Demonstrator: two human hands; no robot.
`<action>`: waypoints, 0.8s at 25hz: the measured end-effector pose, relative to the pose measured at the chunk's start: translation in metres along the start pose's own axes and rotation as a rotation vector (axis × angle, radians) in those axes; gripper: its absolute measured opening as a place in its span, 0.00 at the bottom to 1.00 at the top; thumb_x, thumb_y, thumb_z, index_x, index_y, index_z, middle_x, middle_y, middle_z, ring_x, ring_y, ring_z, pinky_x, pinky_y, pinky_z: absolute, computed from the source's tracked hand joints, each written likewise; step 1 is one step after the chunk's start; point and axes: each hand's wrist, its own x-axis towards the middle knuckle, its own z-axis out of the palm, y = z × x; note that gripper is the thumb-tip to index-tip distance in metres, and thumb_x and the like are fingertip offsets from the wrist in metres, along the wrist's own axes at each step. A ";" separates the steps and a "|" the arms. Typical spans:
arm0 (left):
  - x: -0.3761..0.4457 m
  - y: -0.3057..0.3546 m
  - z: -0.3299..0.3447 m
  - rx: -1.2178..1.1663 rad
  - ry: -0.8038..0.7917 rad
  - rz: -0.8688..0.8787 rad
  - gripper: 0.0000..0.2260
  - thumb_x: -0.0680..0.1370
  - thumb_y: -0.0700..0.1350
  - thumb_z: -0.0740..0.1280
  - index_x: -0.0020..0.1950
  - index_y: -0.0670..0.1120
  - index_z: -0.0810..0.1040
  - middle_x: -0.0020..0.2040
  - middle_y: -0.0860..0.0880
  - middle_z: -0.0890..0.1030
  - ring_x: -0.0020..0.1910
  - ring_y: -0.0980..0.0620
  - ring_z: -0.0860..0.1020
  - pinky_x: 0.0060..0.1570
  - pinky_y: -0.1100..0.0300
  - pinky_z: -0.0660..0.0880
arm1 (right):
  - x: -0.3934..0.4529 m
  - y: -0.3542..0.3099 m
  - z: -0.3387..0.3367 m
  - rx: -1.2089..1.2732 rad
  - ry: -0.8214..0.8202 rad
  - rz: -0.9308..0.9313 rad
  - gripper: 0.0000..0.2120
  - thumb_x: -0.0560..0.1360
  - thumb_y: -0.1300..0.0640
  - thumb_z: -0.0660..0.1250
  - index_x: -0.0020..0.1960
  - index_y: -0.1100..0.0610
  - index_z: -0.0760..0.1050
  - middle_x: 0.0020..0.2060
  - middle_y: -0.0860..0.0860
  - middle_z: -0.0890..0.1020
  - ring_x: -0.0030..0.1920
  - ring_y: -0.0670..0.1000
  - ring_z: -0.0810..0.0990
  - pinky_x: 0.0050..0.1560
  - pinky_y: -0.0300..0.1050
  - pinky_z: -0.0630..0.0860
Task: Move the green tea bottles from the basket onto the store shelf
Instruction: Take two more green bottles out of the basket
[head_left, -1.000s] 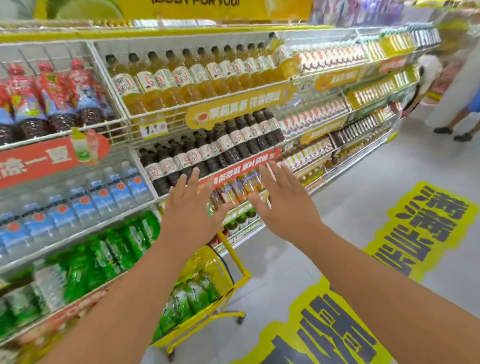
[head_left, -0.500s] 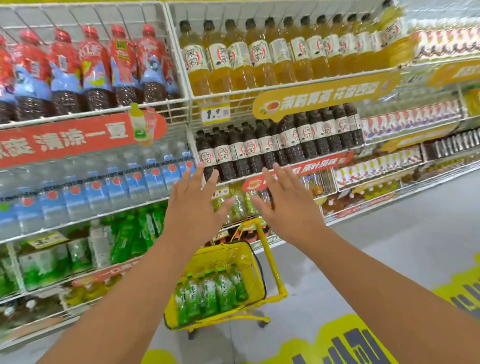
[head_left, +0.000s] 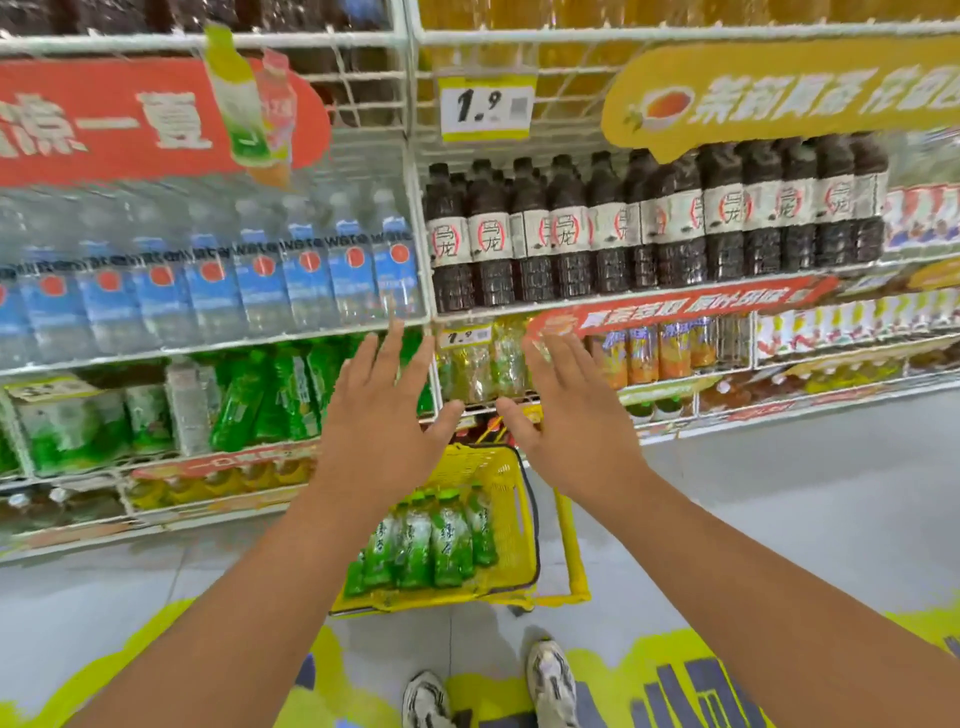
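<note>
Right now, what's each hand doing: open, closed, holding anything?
Left hand: open, fingers spread, holding nothing.
Right hand: open, fingers spread, holding nothing.

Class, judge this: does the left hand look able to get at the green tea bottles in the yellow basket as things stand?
Probably yes: the left hand is open and empty above the basket, whose top is uncovered over the green tea bottles.

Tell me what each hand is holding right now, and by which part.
Nothing is held. The left hand and right hand are both open with fingers spread, above the yellow basket of green tea bottles.
</note>
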 end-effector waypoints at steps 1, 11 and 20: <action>0.001 -0.003 0.018 0.013 -0.005 -0.015 0.36 0.78 0.69 0.48 0.83 0.53 0.56 0.84 0.45 0.53 0.82 0.41 0.53 0.79 0.41 0.55 | 0.007 0.005 0.016 0.013 -0.022 -0.004 0.37 0.82 0.34 0.49 0.85 0.53 0.55 0.84 0.57 0.57 0.84 0.59 0.52 0.82 0.58 0.53; -0.024 -0.053 0.202 -0.013 -0.147 -0.179 0.36 0.78 0.67 0.53 0.80 0.48 0.65 0.81 0.40 0.60 0.79 0.36 0.61 0.75 0.38 0.62 | 0.019 0.034 0.196 0.111 -0.301 -0.028 0.37 0.84 0.35 0.54 0.86 0.51 0.49 0.85 0.53 0.49 0.85 0.56 0.45 0.82 0.55 0.49; -0.050 -0.100 0.353 -0.073 -0.223 -0.303 0.34 0.81 0.66 0.57 0.83 0.54 0.55 0.84 0.49 0.49 0.83 0.44 0.50 0.78 0.44 0.54 | 0.014 0.038 0.371 0.109 -0.373 -0.001 0.38 0.83 0.34 0.53 0.86 0.51 0.47 0.85 0.52 0.47 0.85 0.55 0.45 0.82 0.56 0.53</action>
